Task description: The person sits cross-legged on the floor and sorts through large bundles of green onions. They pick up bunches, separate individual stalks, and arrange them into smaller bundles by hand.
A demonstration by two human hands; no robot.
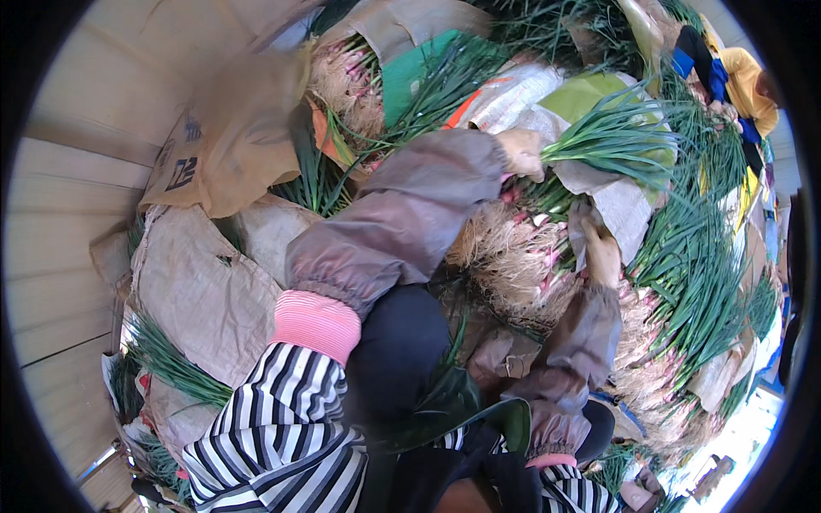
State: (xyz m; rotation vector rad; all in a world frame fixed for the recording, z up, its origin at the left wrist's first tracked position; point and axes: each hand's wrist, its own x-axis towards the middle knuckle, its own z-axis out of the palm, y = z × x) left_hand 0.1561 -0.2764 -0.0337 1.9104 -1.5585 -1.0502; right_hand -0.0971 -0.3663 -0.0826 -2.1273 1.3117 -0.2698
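Note:
My left hand (523, 154) is closed around a bunch of spring onions (609, 141). Its green leaves fan out to the right, and a pink bulb end shows by the wrist. Below it lies a pile of spring onions (523, 269) with pink-white bulbs and pale, tangled roots. My right hand (601, 250) is at the right side of this pile, fingers against the stems and the edge of a grey woven sack (609, 192). Whether it grips either is unclear. Brown sleeve covers reach both wrists.
More spring onions (693, 269) are heaped along the right. A brown sack (224, 154) with printing and a pale sack (205, 288) lie at left, beside a panelled wall (70, 256). Another bundle (349, 90) stands at the back. A person in yellow (747, 83) is at far right.

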